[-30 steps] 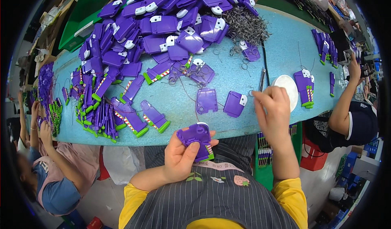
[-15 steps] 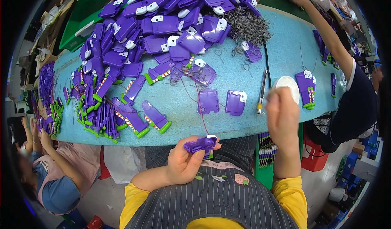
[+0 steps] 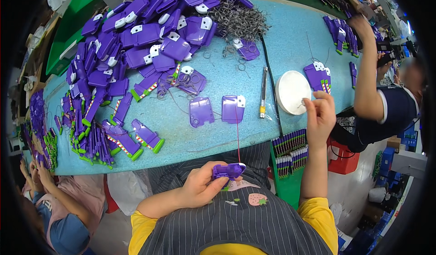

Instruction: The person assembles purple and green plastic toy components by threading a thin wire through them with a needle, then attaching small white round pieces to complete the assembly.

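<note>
My left hand (image 3: pixel 200 185) is closed around a small purple plastic housing (image 3: pixel 228 170) with a white corner, held low in front of my apron. A thin red wire (image 3: pixel 237 139) rises from it toward the table. Over the right edge of a round white dish (image 3: pixel 286 89), my right hand (image 3: pixel 321 119) has thumb and forefinger pinched together. Something tiny shows at those fingertips, too small to name. Two flat purple panels, one plain (image 3: pixel 201 111) and one with a white corner (image 3: pixel 232 109), lie side by side on the table, left of the dish.
A big heap of purple panels (image 3: pixel 150 41) and a tangle of grey wire rings (image 3: pixel 238 21) cover the far side. Purple-and-green pieces (image 3: pixel 97 141) pile at left. A yellow-ended tool (image 3: pixel 263 94) lies beside a black cable (image 3: pixel 271 82). A co-worker's arm (image 3: pixel 369 73) is at right.
The whole view has shifted, so the table sits farther left. My right hand, blurred before, is now steadier and pinching at the dish's edge. The co-worker's arm at right has pulled back.
</note>
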Demonstrator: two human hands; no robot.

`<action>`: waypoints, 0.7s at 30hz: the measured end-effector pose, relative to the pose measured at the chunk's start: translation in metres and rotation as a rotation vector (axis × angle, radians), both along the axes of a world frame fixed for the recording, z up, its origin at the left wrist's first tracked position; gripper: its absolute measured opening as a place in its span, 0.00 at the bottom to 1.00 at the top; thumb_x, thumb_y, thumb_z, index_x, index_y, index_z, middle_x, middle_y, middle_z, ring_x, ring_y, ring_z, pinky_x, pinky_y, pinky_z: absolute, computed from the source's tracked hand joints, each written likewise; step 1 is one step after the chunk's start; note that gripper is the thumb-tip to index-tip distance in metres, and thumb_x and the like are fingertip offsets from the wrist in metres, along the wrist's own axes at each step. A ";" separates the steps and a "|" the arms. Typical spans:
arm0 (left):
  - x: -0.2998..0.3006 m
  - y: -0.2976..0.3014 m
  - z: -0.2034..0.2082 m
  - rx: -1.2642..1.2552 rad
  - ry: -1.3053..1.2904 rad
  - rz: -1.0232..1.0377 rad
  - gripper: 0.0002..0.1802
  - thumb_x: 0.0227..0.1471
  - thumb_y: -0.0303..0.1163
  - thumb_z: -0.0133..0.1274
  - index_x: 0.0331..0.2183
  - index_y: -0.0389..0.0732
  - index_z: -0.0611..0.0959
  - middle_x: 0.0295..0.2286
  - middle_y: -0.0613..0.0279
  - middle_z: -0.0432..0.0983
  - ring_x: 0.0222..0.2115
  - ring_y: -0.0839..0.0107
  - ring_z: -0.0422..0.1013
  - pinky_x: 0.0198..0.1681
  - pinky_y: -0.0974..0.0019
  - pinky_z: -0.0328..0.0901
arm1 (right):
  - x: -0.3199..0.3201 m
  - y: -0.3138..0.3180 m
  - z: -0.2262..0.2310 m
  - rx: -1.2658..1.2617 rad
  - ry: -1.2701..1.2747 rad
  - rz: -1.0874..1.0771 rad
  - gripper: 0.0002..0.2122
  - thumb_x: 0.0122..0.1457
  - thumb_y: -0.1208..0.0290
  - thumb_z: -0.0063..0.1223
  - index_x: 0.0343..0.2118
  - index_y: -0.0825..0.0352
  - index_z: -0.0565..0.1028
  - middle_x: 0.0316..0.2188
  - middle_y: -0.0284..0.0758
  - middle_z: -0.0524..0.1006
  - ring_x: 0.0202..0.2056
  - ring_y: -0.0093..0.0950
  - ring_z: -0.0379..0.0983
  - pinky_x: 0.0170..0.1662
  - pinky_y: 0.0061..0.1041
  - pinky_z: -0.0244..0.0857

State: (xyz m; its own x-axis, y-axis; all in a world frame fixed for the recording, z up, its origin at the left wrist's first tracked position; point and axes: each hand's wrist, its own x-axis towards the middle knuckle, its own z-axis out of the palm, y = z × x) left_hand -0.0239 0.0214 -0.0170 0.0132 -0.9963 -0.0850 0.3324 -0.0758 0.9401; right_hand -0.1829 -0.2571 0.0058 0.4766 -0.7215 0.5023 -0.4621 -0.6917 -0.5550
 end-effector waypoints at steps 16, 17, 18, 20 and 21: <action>-0.001 -0.050 0.027 0.059 0.454 0.274 0.20 0.57 0.21 0.36 0.52 0.34 0.59 0.46 0.51 0.66 0.45 0.65 0.67 0.50 0.63 0.63 | 0.054 0.094 0.003 0.422 -0.548 0.329 0.10 0.62 0.65 0.42 0.28 0.66 0.63 0.39 0.37 0.67 0.29 0.18 0.62 0.29 0.14 0.57; -0.002 -0.051 0.028 0.024 0.433 0.275 0.20 0.57 0.22 0.37 0.52 0.35 0.58 0.45 0.49 0.67 0.45 0.62 0.68 0.49 0.62 0.63 | 0.059 0.102 0.000 0.420 -0.524 0.361 0.11 0.62 0.64 0.41 0.27 0.66 0.63 0.39 0.37 0.67 0.30 0.19 0.63 0.31 0.15 0.58; -0.003 -0.053 0.033 0.026 0.473 0.301 0.20 0.56 0.21 0.36 0.51 0.34 0.59 0.45 0.51 0.67 0.45 0.65 0.68 0.49 0.64 0.63 | 0.062 0.108 0.000 0.475 -0.530 0.381 0.10 0.62 0.65 0.41 0.28 0.66 0.63 0.39 0.38 0.67 0.31 0.20 0.64 0.34 0.17 0.59; -0.003 -0.051 0.032 0.005 0.433 0.332 0.20 0.56 0.20 0.36 0.51 0.34 0.60 0.45 0.52 0.66 0.45 0.67 0.67 0.49 0.64 0.63 | 0.065 0.115 -0.004 0.548 -0.513 0.435 0.10 0.62 0.66 0.41 0.29 0.67 0.63 0.39 0.39 0.68 0.32 0.20 0.64 0.36 0.16 0.59; -0.004 -0.050 0.031 -0.016 0.396 0.353 0.19 0.56 0.19 0.36 0.51 0.33 0.60 0.45 0.53 0.66 0.45 0.69 0.67 0.50 0.65 0.62 | 0.065 0.117 -0.004 0.582 -0.496 0.446 0.10 0.62 0.66 0.41 0.29 0.67 0.64 0.38 0.39 0.68 0.32 0.19 0.64 0.36 0.16 0.59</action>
State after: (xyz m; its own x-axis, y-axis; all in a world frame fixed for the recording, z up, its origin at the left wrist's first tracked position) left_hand -0.0276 -0.0284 0.0140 0.3182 -0.9382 -0.1362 0.6647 0.1184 0.7377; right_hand -0.1174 -0.1397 0.0020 0.5996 -0.7260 0.3367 0.1707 -0.2950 -0.9401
